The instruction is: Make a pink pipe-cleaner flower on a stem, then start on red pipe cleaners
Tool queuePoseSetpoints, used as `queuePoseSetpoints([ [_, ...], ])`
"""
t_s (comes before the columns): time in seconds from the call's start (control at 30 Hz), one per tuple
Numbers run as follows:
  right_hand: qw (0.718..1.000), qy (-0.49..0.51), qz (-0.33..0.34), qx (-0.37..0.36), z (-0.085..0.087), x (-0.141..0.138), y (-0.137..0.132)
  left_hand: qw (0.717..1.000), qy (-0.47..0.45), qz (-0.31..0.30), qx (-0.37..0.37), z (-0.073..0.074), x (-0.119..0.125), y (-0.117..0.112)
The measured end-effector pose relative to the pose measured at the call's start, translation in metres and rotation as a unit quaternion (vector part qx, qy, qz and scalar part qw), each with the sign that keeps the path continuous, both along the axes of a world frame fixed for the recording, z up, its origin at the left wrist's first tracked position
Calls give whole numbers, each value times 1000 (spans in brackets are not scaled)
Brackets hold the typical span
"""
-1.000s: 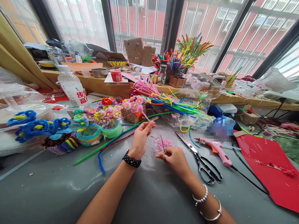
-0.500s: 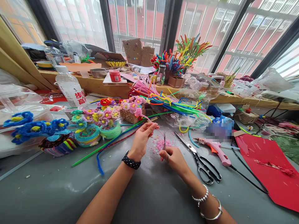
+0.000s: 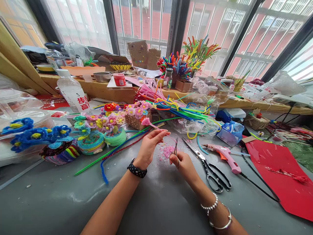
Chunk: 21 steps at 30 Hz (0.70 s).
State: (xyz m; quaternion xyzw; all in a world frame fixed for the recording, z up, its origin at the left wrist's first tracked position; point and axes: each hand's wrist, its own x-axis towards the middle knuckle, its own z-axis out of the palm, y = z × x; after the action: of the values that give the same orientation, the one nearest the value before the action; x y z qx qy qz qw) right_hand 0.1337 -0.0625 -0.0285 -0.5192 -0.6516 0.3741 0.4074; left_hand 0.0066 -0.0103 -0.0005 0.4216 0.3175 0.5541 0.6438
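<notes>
My left hand (image 3: 152,143) pinches a pink pipe cleaner (image 3: 154,126) between thumb and fingertips. A fluffy pink tuft shows at its far left end, and the thin other end reaches right toward the scissor blades. In my right hand (image 3: 184,164) is a small pair of scissors (image 3: 176,146), blades pointing up, close to that thin end; whether they touch it I cannot tell. Below and between the hands lies a loose heap of pink fluff trimmings (image 3: 166,152) on the grey table (image 3: 73,202).
Large black-handled scissors (image 3: 207,166) and a pink glue gun (image 3: 227,156) lie to the right, beside red sheets (image 3: 281,163). Pipe-cleaner flower pots (image 3: 114,135) stand left, near a plastic bottle (image 3: 72,91). Behind is a bundle of coloured pipe cleaners (image 3: 181,109).
The pink pipe cleaner has turned, its thin end now pointing farther right. My right hand and the small scissors have shifted slightly right. My left hand stays nearly in place.
</notes>
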Motion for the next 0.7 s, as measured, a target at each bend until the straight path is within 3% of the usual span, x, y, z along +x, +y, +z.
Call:
queuePoseSetpoints([
  [0.13, 1000, 13, -19, -17, -1, 2, 1, 1000, -2, -5, -2, 0, 0, 0],
  [0.57, 999, 12, 29, 6, -2, 0, 1, 999, -10, 31, -2, 2, -1, 1],
  [0.7, 999, 19, 27, 9, -1, 1, 1, 1000, 22, 7, 7, 2, 0, -1],
])
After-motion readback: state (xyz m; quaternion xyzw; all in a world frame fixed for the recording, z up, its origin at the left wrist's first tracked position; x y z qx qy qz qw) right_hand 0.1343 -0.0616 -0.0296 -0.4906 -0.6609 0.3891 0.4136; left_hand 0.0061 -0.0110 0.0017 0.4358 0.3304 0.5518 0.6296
